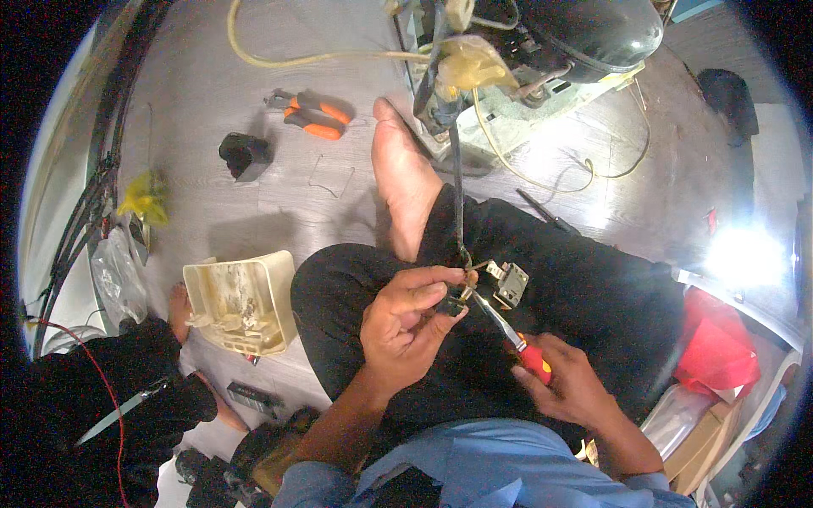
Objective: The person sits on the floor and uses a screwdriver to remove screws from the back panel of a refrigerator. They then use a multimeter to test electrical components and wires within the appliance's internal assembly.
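My left hand [402, 326] is closed, pinching a small brass-coloured metal piece [467, 292] between thumb and fingers above my lap. In my closed right hand [569, 381] is a pair of long-nose pliers [500, 322] with red and yellow handles. Their silver tip points up and left, at or very near the brass piece; whether it grips cannot be seen. A dark cable [459, 195] drops from above to my left fingertips. Just right of them sits a small metal switch-like box [511, 285], over my black trousers.
Ahead stands an appliance base with a black compressor [593, 34] and pale cables. Orange-handled pliers [318, 114], a black cup-shaped part [246, 156] and a cream plastic housing [240, 300] lie on the floor. At left, another person's dark-clothed leg [102, 423] carries a knife [118, 415]. A lamp [745, 256] glares at right.
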Demonstrator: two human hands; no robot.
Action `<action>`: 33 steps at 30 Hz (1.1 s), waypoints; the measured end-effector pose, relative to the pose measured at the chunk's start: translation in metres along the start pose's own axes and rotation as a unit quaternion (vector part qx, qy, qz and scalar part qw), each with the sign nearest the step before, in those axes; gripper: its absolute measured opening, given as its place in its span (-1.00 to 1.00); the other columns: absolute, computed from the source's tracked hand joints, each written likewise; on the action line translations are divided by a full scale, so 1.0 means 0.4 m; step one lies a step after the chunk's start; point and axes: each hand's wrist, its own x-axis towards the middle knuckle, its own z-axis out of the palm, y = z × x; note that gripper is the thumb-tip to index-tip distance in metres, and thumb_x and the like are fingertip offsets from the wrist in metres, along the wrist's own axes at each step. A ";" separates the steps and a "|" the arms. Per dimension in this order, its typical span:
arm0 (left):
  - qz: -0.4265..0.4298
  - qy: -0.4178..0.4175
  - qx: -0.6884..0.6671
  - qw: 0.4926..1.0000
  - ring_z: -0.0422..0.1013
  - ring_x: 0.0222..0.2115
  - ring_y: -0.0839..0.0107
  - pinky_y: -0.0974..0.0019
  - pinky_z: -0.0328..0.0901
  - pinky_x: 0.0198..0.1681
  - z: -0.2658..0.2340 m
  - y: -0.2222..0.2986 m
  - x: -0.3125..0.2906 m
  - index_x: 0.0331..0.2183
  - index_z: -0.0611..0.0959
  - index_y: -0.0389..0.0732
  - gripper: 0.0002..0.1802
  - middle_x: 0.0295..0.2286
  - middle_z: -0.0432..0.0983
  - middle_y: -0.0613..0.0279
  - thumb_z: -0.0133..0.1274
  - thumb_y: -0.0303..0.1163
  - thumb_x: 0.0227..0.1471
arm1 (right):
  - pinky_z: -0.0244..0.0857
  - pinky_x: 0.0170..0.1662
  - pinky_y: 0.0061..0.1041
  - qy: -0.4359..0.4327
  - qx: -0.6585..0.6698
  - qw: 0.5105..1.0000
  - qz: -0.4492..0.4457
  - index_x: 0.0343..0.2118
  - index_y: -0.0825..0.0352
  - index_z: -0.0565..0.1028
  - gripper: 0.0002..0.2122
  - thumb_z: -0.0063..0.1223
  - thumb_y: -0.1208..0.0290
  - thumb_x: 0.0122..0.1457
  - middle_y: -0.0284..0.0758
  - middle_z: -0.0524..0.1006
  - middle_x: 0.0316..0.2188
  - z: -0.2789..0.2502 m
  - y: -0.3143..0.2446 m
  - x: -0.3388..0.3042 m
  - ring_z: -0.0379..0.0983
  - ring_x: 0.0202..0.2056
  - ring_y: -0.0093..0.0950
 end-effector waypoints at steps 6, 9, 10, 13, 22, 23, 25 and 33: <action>0.011 0.012 0.015 1.000 0.43 -0.03 0.08 0.21 0.43 -0.04 -0.001 0.013 0.007 0.00 0.39 -0.21 -0.51 -0.02 0.32 -0.17 -0.03 -0.82 0.04 | 0.34 -0.39 -0.30 -0.015 -0.062 0.998 0.018 -0.10 0.41 0.47 -0.67 0.21 0.40 0.09 -0.12 0.44 -0.42 -0.034 -0.008 -0.012 0.45 -0.44 -0.15; 0.009 0.059 0.052 0.997 0.45 -0.09 0.20 0.27 0.42 -0.07 -0.006 0.022 0.012 -0.01 0.39 -0.24 -0.52 -0.05 0.33 -0.12 0.02 -0.79 0.03 | 0.38 -0.41 -0.26 0.005 -0.160 0.987 0.028 -0.04 0.41 0.43 -0.59 0.23 0.34 0.08 -0.10 0.44 -0.37 -0.052 -0.022 -0.009 0.47 -0.43 -0.12; -0.002 0.088 0.059 0.994 0.44 -0.12 0.24 0.29 0.41 -0.08 -0.001 0.032 0.015 -0.02 0.39 -0.26 -0.52 -0.06 0.33 -0.10 0.04 -0.77 0.02 | 0.39 -0.41 -0.24 0.026 -0.193 0.981 0.021 -0.02 0.41 0.41 -0.56 0.23 0.32 0.07 -0.09 0.44 -0.35 -0.052 -0.028 -0.004 0.48 -0.43 -0.11; -0.022 0.141 0.110 0.984 0.41 -0.19 0.40 0.31 0.39 -0.14 -0.005 0.049 0.023 -0.04 0.38 -0.29 -0.54 -0.12 0.37 0.00 0.11 -0.67 0.01 | 0.44 -0.40 -0.22 0.068 -0.251 0.965 0.027 0.04 0.42 0.36 -0.47 0.25 0.26 0.06 -0.06 0.41 -0.26 -0.020 -0.024 0.023 0.50 -0.43 -0.09; -0.169 0.171 -0.129 0.962 0.38 -0.49 0.47 0.39 0.29 -0.41 -0.019 0.045 0.017 -0.08 0.41 -0.31 -0.68 -0.42 0.49 0.14 -0.06 -0.27 0.26 | 0.44 -0.41 -0.19 0.007 -0.293 0.956 0.026 0.01 0.44 0.38 -0.45 0.30 0.23 0.02 -0.08 0.40 -0.25 -0.035 -0.089 0.096 0.51 -0.39 -0.11; -0.188 0.159 -0.151 0.957 0.38 -0.51 0.47 0.39 0.29 -0.44 -0.019 0.043 0.012 -0.08 0.42 -0.30 -0.66 -0.44 0.49 0.15 -0.07 -0.24 0.27 | 0.45 -0.38 -0.20 0.034 -0.261 0.964 -0.025 -0.01 0.40 0.39 -0.49 0.28 0.24 0.03 -0.10 0.41 -0.25 -0.053 -0.096 0.115 0.51 -0.39 -0.12; -0.241 0.167 -0.139 0.946 0.31 -0.62 0.47 0.40 0.21 -0.57 0.003 0.055 0.021 -0.11 0.43 -0.25 -0.60 -0.55 0.45 0.19 -0.18 -0.08 0.30 | 0.47 -0.31 -0.22 0.091 -0.194 0.969 -0.127 -0.04 0.34 0.41 -0.56 0.24 0.24 0.06 -0.12 0.42 -0.25 -0.087 -0.101 0.157 0.52 -0.39 -0.13; -0.377 0.175 -0.184 0.891 0.18 -0.76 0.49 0.41 0.08 -0.68 0.039 0.071 0.034 -0.13 0.45 -0.06 -0.47 -0.73 0.28 0.31 -0.36 0.17 0.28 | 0.34 -0.24 -0.45 0.031 0.051 0.952 -0.299 0.00 0.25 0.49 -0.57 0.23 0.55 0.00 -0.32 0.47 -0.33 -0.077 -0.058 0.320 0.44 -0.30 -0.41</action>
